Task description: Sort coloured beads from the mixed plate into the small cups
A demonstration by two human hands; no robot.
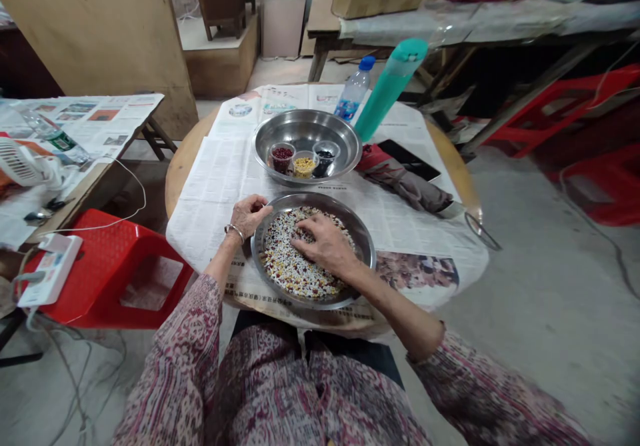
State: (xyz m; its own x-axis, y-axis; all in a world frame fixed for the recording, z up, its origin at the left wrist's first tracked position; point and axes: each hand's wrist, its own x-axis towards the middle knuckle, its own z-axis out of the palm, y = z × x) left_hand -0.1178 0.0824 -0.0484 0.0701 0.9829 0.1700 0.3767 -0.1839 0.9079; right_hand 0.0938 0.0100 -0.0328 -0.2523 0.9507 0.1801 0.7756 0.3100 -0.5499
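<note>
In front of me a shallow steel basin (367, 246) holds a spread of mixed beans and pale grains (290, 259), white with dark red and yellow ones among them. My left hand (250, 217), with a bracelet at the wrist, holds the basin's left rim, fingers curled and thumb at the edge. Over the mix is my right hand (325, 243), its fingers bent down and thumb apart from the forefinger; whether any beans sit under the palm is hidden. Behind stands a second steel basin (307, 123) with cups of red beans (283, 156), yellow beans (304, 165) and black beans (325, 156).
Newspaper (215, 179) covers the round table. A plastic bottle (354, 89), a green bottle (390, 89), a folded umbrella (405, 179) and a dark tablet (410, 159) lie or stand beyond. At left are a red stool (105, 279) with a power strip (53, 269) and a small fan (30, 163).
</note>
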